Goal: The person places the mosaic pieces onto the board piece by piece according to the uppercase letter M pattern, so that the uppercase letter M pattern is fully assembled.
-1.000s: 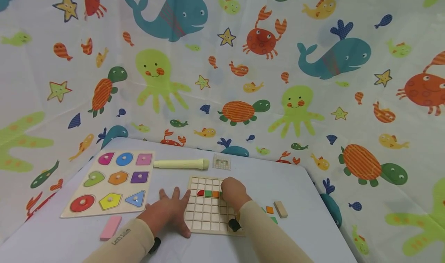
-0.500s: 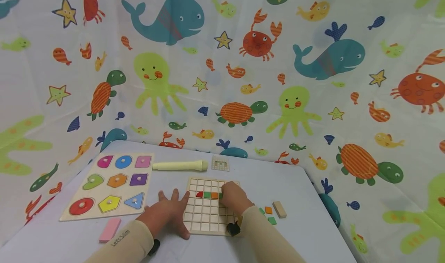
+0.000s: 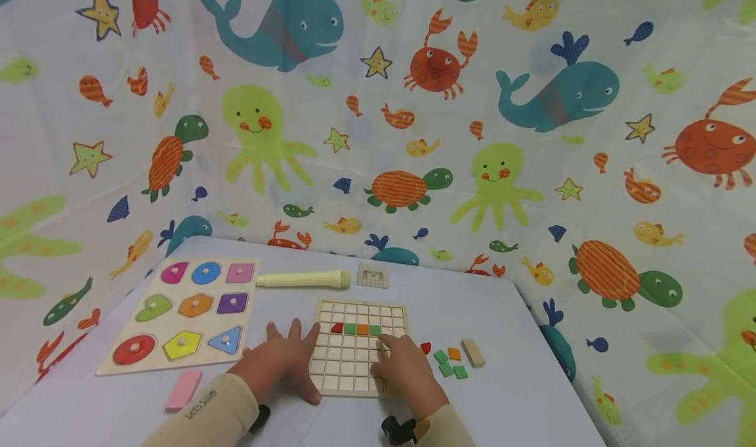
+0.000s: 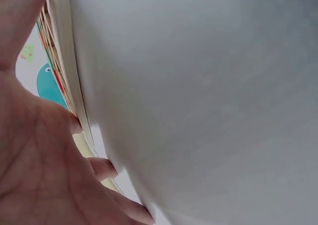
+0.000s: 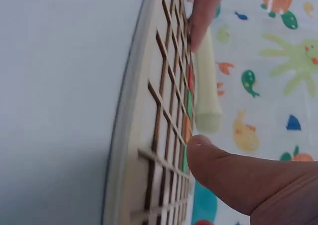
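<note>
A square wooden grid board (image 3: pixel 342 383) lies on the white table. In one of its upper rows sit a red rounded piece (image 3: pixel 337 328), a green square tile (image 3: pixel 350 329), an orange square tile (image 3: pixel 363 329) and another green tile (image 3: pixel 375 330), side by side. My left hand (image 3: pixel 283 358) rests spread at the board's left edge, its thumb by the near corner. Over the right part of the board is my right hand (image 3: pixel 409 369), index finger stretched toward the row's right end, nothing seen in its grasp. The right wrist view shows the right thumb (image 5: pixel 233 173) beside the row.
Right of the board lie a red piece (image 3: pixel 426 348), an orange tile (image 3: pixel 454 354), several green tiles (image 3: pixel 440 356) and a wooden block (image 3: pixel 472 353). Leftward are a shape puzzle (image 3: pixel 171 332) and pink block (image 3: pixel 184 390). Behind lie a pale yellow stick (image 3: pixel 304 279) and small patterned card (image 3: pixel 372 276).
My right hand has drawn back from the row toward me and slightly right, uncovering the second green tile and the loose pieces. Its curled fingers have loosened. The left hand stays at the board's edge.
</note>
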`<state>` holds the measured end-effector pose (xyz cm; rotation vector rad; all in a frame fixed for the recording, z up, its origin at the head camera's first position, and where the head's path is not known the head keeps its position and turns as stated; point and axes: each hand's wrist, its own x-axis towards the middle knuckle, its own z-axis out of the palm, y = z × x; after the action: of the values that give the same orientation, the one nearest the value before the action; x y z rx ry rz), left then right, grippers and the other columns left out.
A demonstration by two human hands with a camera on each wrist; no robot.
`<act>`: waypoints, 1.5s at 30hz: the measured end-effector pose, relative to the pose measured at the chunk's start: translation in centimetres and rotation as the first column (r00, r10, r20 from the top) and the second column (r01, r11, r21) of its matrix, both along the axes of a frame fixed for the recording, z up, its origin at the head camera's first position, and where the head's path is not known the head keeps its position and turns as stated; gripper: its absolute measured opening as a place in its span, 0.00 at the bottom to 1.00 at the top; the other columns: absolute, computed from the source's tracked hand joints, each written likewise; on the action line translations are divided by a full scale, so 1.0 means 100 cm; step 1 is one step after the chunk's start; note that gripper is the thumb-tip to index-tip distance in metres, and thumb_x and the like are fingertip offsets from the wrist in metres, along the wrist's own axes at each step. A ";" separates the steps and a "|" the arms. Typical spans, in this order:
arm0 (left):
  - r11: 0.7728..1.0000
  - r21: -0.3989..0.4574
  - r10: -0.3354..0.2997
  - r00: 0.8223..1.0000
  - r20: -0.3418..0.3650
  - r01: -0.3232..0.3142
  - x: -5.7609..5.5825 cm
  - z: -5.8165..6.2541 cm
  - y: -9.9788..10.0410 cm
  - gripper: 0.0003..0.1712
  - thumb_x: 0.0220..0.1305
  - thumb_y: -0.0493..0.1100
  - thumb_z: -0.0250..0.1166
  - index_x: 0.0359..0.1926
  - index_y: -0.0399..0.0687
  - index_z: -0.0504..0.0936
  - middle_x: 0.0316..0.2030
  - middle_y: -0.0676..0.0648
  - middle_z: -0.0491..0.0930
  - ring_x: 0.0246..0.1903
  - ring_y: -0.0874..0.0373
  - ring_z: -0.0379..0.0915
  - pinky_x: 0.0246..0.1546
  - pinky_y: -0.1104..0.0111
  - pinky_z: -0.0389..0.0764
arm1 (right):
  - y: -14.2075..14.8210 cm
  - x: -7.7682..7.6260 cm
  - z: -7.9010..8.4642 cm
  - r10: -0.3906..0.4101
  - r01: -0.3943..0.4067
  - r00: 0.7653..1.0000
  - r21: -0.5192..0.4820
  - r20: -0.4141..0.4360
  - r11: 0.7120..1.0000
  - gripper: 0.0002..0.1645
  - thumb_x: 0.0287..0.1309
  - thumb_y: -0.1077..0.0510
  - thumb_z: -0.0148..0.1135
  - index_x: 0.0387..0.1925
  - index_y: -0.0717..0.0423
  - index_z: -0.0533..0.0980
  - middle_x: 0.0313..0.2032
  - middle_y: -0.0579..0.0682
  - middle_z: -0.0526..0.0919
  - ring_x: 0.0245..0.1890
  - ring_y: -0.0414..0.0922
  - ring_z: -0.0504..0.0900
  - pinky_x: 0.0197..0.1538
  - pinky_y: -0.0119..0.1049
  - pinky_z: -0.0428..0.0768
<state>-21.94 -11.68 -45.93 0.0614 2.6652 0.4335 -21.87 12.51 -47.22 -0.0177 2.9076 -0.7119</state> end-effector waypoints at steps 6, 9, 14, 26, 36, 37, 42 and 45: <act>1.000 0.006 -0.006 1.000 0.002 0.006 0.000 0.002 -0.001 0.82 0.30 0.70 0.89 0.85 0.57 0.55 0.84 0.30 0.44 0.78 0.12 0.31 0.58 0.09 0.47 | 0.042 0.006 0.011 -0.030 0.030 0.998 -0.006 -0.063 1.000 0.28 0.61 0.51 0.78 0.63 0.46 0.85 0.52 0.59 0.82 0.42 0.48 0.79 0.39 0.45 0.81; 1.000 0.014 -0.006 1.000 0.003 0.006 -0.002 0.002 -0.002 0.82 0.30 0.69 0.89 0.85 0.57 0.55 0.84 0.30 0.45 0.77 0.12 0.31 0.57 0.09 0.47 | 0.062 -0.002 0.016 -0.106 0.110 0.989 0.034 -0.105 0.993 0.20 0.62 0.51 0.77 0.56 0.49 0.88 0.48 0.55 0.85 0.40 0.47 0.79 0.37 0.41 0.80; 1.000 0.023 -0.003 1.000 0.008 0.003 -0.002 0.001 -0.003 0.82 0.31 0.69 0.89 0.85 0.57 0.55 0.83 0.30 0.45 0.77 0.12 0.31 0.57 0.09 0.47 | 0.081 -0.020 0.016 -0.232 0.235 0.972 0.118 -0.039 0.965 0.10 0.64 0.51 0.75 0.35 0.54 0.87 0.34 0.49 0.85 0.32 0.46 0.78 0.32 0.38 0.76; 1.000 0.012 0.005 1.000 0.021 -0.005 -0.002 -0.001 -0.002 0.83 0.28 0.71 0.89 0.85 0.59 0.55 0.84 0.31 0.44 0.78 0.12 0.30 0.59 0.10 0.45 | 0.087 -0.066 0.008 -0.097 0.096 0.995 0.212 -0.007 0.973 0.04 0.67 0.62 0.70 0.35 0.51 0.87 0.41 0.50 0.87 0.42 0.49 0.80 0.56 0.50 0.85; 1.000 -0.019 -0.012 1.000 -0.014 0.012 -0.005 -0.004 -0.005 0.85 0.28 0.73 0.88 0.85 0.58 0.54 0.84 0.31 0.45 0.78 0.12 0.31 0.57 0.09 0.47 | 0.084 -0.072 0.004 -0.158 0.156 0.987 0.208 -0.011 0.966 0.12 0.57 0.52 0.82 0.38 0.53 0.89 0.43 0.50 0.89 0.43 0.49 0.81 0.57 0.52 0.85; 1.000 -0.021 -0.013 1.000 -0.016 0.013 -0.005 -0.003 -0.005 0.84 0.28 0.73 0.88 0.85 0.58 0.54 0.84 0.31 0.45 0.78 0.12 0.31 0.57 0.09 0.48 | 0.083 -0.072 0.003 -0.153 0.152 0.988 0.216 -0.010 0.964 0.12 0.56 0.51 0.82 0.36 0.53 0.89 0.40 0.49 0.88 0.40 0.49 0.80 0.55 0.51 0.85; 1.000 0.007 -0.013 1.000 0.007 0.013 -0.002 -0.003 -0.005 0.83 0.30 0.72 0.88 0.85 0.57 0.54 0.84 0.31 0.46 0.78 0.13 0.31 0.57 0.09 0.47 | 0.078 -0.069 0.000 -0.127 0.126 0.992 0.232 -0.012 0.965 0.13 0.55 0.52 0.83 0.32 0.55 0.86 0.30 0.48 0.83 0.34 0.48 0.77 0.46 0.45 0.84; 1.000 0.013 -0.013 1.000 0.006 0.013 -0.002 -0.003 -0.005 0.82 0.30 0.71 0.88 0.85 0.57 0.55 0.84 0.31 0.46 0.78 0.13 0.32 0.57 0.09 0.48 | 0.077 -0.068 0.000 -0.135 0.135 0.991 0.226 -0.013 0.965 0.13 0.56 0.53 0.82 0.30 0.55 0.85 0.29 0.49 0.82 0.34 0.48 0.77 0.45 0.43 0.83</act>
<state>-22.09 -12.16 -46.20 0.0806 2.6553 0.4462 -28.69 20.22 -47.22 0.2086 2.9906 -0.3934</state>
